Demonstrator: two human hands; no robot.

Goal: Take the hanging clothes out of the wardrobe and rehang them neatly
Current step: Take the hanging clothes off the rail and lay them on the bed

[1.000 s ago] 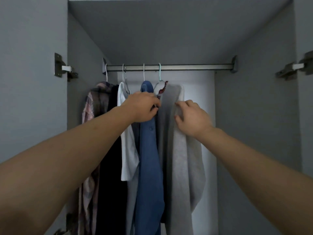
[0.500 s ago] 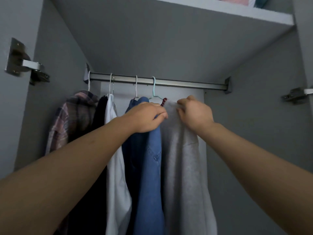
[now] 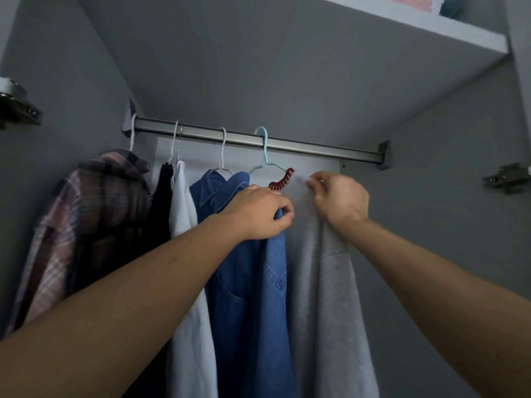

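Several garments hang on a metal rail (image 3: pixel 316 147): a plaid shirt (image 3: pixel 86 225), a black top (image 3: pixel 161 202), a white shirt (image 3: pixel 186 282), a blue denim shirt (image 3: pixel 253 297) and a grey sweatshirt (image 3: pixel 324 297) with a dark red collar trim (image 3: pixel 283 180). The grey one hangs on a mint-green hanger (image 3: pixel 265 156). My left hand (image 3: pixel 258 215) is closed on fabric where the denim shoulder meets the grey garment. My right hand (image 3: pixel 339 199) pinches the grey sweatshirt's top edge near its collar.
Grey wardrobe walls close in on both sides, with door hinges at the left (image 3: pixel 17 110) and right (image 3: pixel 508 178). A shelf (image 3: pixel 431 33) runs overhead with folded items on it. The rail's right part carries no hangers.
The view has tilted upward and moved closer to the rail. Both hands have risen along the garments toward the collar and hanger, my right hand shifting from the grey chest to its top edge.
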